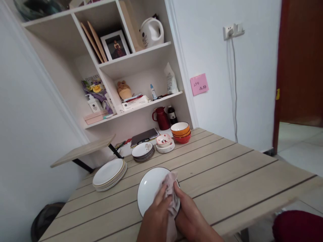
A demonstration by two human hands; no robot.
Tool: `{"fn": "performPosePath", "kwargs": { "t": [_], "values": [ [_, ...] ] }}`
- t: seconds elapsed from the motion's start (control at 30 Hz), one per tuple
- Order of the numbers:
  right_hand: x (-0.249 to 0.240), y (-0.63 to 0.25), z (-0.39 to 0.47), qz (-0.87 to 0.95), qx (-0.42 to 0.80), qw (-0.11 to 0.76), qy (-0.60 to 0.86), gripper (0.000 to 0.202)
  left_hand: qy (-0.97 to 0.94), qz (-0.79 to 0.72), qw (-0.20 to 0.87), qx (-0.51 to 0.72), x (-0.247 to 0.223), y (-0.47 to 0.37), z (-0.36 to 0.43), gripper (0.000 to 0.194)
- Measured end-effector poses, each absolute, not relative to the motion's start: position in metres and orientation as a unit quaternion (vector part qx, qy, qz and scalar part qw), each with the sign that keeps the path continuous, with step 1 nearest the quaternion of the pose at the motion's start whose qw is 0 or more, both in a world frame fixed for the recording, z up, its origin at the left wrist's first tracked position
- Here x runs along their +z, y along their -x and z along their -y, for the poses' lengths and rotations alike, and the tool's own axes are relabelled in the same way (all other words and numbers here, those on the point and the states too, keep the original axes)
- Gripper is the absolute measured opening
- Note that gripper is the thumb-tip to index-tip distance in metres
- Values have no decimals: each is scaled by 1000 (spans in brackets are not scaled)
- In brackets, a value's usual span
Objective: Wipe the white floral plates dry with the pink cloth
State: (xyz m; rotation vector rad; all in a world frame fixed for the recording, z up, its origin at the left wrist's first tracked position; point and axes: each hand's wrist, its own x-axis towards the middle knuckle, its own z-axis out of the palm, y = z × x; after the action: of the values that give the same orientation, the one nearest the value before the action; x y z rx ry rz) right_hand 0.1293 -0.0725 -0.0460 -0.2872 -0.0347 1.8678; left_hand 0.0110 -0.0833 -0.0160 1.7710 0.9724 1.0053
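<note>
The left hand (156,212) and right hand (188,211) clamp together on crumpled pale-pink cloth (171,178); uneven pressure could tip the round, white, dark-rimmed plate (148,190).

Table (242,178): bare boards from front right corner to right edge, passable. Far edge blocked: plate stack (143,151), small bowl (164,140) on saucers (165,147), orange bowls (180,128). Left edge: large plates (109,173) obstruct, near shelf riser (84,151).

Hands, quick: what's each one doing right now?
Left hand: closed on the pink cloth.
Right hand: thumb against the cloth, fingers mostly hidden; full grip can't be told.
</note>
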Motion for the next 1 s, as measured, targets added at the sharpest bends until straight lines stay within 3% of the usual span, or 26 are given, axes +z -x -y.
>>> {"fn": "performPosePath", "kwargs": {
  "t": [0.07, 0.13, 0.33, 0.5, 0.73, 0.87, 1.0],
  "values": [
    [-47, -130, 72, 3, 796, 592, 126, 31, -701, -363, 460, 406, -13, -16, 78, 28],
    [-47, -130, 72, 6, 794, 598, 105, 31, -741, -342, 417, 399, -8, -18, 68, 27],
    [-49, -132, 71, 30, 821, 566, 67, 32, -924, -329, -57, 188, 2, -7, 32, 42],
    [-52, -133, 71, 44, 833, 546, 78, 36, -879, -365, -254, 169, -14, 7, 33, 46],
    [-52, -130, 74, 37, 820, 565, 83, 39, -854, -322, -326, 246, -40, 32, 55, 35],
    [-53, -130, 73, 11, 808, 582, 95, 33, -856, -296, -296, 303, -49, 25, 68, 30],
    [-52, -130, 73, -30, 782, 609, 133, 25, -891, -265, -238, 283, -45, 7, 71, 33]
  ]
}}
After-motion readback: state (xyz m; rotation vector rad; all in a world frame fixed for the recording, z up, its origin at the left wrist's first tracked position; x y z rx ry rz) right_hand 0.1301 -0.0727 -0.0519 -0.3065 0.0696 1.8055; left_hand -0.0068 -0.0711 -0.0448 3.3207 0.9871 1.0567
